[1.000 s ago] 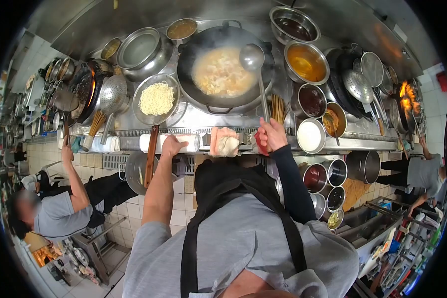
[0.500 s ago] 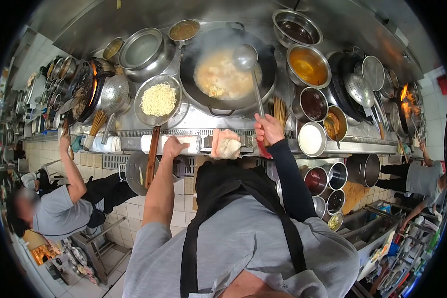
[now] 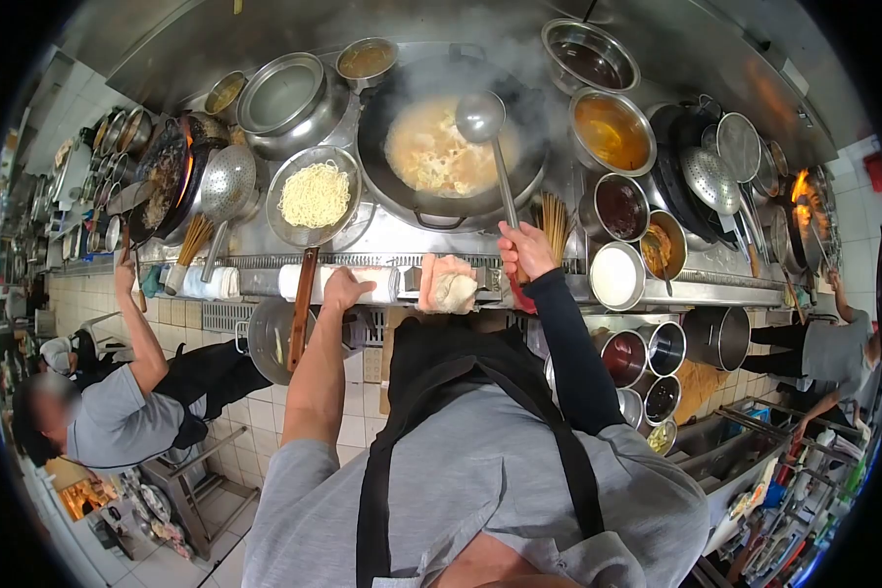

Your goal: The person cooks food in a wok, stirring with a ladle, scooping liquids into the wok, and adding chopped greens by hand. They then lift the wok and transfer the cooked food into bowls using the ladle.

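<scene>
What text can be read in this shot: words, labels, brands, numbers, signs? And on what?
None: no readable text in this view.
Ladle, wok, apron: no lettering visible.
White tub and sauce bowl: no label visible on the sides that show.
Clutter at lower right and the pans at far left: too small and blurred to tell whether anything is printed there.

A steel counter (image 3: 380, 241) carries a wok (image 3: 374, 147); metal bowls (image 3: 584, 159); a white towel (image 3: 384, 285).
</scene>
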The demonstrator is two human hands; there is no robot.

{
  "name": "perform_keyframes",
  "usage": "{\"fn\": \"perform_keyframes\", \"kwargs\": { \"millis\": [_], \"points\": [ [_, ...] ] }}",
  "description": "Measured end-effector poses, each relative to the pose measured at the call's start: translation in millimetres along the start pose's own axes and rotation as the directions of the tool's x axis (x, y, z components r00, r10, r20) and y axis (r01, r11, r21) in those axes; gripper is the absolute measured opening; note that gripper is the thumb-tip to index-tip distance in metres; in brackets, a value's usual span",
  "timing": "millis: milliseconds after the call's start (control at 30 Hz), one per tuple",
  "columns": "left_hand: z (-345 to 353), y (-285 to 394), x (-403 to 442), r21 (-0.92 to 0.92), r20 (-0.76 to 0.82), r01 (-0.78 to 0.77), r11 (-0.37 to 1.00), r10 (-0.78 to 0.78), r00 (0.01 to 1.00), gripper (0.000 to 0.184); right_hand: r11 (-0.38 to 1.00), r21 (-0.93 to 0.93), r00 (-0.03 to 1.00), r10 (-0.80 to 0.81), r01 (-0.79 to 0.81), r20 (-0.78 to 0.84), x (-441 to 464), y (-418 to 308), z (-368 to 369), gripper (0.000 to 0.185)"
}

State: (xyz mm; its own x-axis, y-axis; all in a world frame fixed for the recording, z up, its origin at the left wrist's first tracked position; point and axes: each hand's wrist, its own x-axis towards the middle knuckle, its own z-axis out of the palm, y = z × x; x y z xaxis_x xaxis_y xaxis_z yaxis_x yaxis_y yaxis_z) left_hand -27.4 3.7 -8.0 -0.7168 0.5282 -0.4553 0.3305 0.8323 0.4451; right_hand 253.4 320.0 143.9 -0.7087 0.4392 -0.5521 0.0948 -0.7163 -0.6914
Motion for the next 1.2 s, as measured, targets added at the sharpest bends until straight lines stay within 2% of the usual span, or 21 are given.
{"fn": "perform_keyframes", "kwargs": {
  "millis": [300, 400, 900, 1100, 1200],
  "points": [
    [3, -5, 4, -0.008, 0.009, -0.001, 1.000, 0.001, 1.000, 0.065, 1.000, -0.011, 1.000, 0.022, -0.022, 0.006, 3, -3, 1, 0.014],
    [6, -8, 4, -0.030, -0.028, -0.039, 0.999, 0.038, 0.999, 0.060, 0.999, 0.018, 0.999, 0.030, -0.030, 0.011, 3, -1, -1, 0.013],
    [3, -5, 4, -0.007, 0.000, -0.015, 1.000, 0.015, 1.000, 0.063, 0.999, 0.039, 0.997, 0.035, -0.038, 0.070, 15, -2, -6, 0.012],
    [2, -5, 4, -0.020, -0.005, -0.021, 1.000, 0.021, 1.000, 0.063, 0.985, 0.141, 0.977, 0.069, -0.098, 0.200, 9, -7, -15, 0.020],
    [-1, 0, 0, -0.007, -0.013, -0.017, 1.000, 0.017, 1.000, 0.065, 0.986, 0.146, 0.982, 0.060, -0.086, 0.179, -5, -9, -15, 0.023]
  ]
}}
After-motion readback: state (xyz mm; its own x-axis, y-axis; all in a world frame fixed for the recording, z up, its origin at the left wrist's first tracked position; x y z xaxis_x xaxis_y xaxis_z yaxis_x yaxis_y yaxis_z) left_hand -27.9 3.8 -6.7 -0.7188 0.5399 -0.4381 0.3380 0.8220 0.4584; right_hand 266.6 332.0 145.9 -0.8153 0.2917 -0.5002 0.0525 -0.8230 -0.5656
